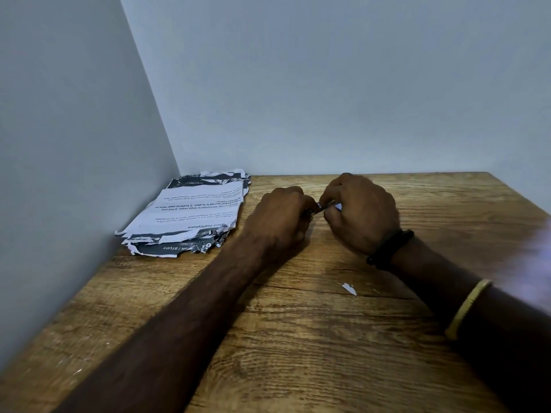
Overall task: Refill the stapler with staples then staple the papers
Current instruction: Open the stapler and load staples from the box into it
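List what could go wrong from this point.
1. Both hands, left hand and right hand, pinch a small metal piece between them; it is mostly hidden, so a slip could drop it on the table.
2. The paper stack is torn and uneven, so stapling may miss sheets.

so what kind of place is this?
Probably a plain desk in a room corner: wooden table, bare grey walls, a pile of torn printed papers against the left wall.
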